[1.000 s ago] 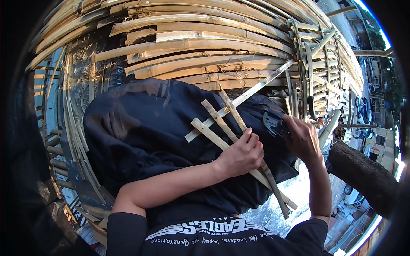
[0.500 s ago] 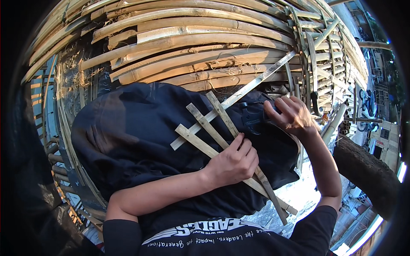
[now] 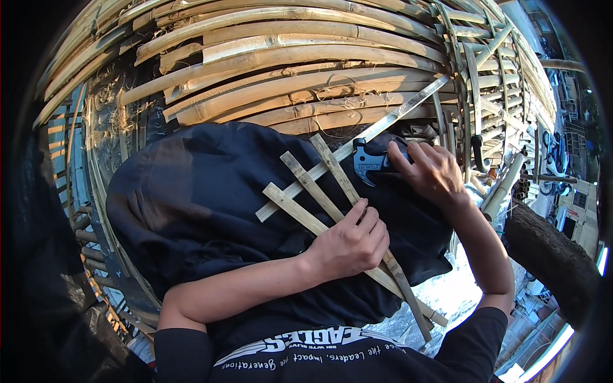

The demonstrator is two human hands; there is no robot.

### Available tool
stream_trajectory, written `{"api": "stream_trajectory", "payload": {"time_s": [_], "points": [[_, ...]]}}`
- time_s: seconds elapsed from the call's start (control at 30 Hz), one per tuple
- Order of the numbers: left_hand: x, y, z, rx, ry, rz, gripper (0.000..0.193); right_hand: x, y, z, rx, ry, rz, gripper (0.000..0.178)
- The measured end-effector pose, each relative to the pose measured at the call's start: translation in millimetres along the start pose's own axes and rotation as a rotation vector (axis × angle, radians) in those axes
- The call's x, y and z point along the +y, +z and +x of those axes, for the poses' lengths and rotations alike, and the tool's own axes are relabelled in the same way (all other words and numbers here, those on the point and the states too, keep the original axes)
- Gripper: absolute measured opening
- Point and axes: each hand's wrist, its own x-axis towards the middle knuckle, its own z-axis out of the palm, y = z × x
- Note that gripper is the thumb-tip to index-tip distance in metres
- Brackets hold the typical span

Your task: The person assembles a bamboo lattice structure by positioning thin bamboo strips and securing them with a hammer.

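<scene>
My left hand (image 3: 356,241) is closed around several flat bamboo strips (image 3: 295,209) that fan out above the dark cloth (image 3: 230,204) over my lap. Their upper ends cross a longer pale bamboo strip (image 3: 403,110), which slants from the cloth up to the bamboo stack. My right hand (image 3: 435,175) grips a small dark hammer (image 3: 370,164) with a hooked claw. Its head lies beside the long strip and the rightmost fanned strip; the handle is mostly hidden by my fingers.
Split bamboo slats (image 3: 287,60) are stacked across the far side. A lashed bamboo frame (image 3: 472,83) stands at the far right. Near my right elbow is a thick dark log (image 3: 552,255), with a shiny silvery sheet (image 3: 450,287) beneath. Bamboo rails (image 3: 89,252) run along the left.
The hammer in my right hand has turned so its head shows broadside, nearer the long strip. My left hand and its strips have barely moved.
</scene>
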Motion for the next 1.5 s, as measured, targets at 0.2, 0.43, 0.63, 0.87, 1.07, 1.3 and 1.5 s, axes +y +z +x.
{"api": "stream_trajectory", "payload": {"time_s": [0.2,0.43,0.63,0.87,1.07,1.3,1.5], "points": [[1,-1,-2,-0.031,-0.010,-0.018,0.019,-7,1,-6,-0.017,-0.012,-0.057,0.037],[0,-1,-1,-0.010,-0.003,-0.032,0.018,-3,-5,-7,0.025,-0.089,-0.001,0.033],[4,2,-6,-0.032,-0.030,-0.083,0.017,-8,-6,-4,0.046,-0.052,0.061,0.038],[1,4,-5,0.018,-0.023,-0.053,0.017,-12,-1,-3,0.005,0.044,0.078,0.036],[2,4,-6,0.021,-0.032,-0.071,0.017,-7,-5,-5,-0.057,0.042,0.039,0.036],[0,4,-6,0.026,-0.010,-0.062,0.017,-6,-7,-6,-0.061,0.046,0.069,0.041],[0,2,-5,-0.043,-0.007,-0.064,0.017,-3,0,-9,-0.088,0.107,0.010,0.044]]}}
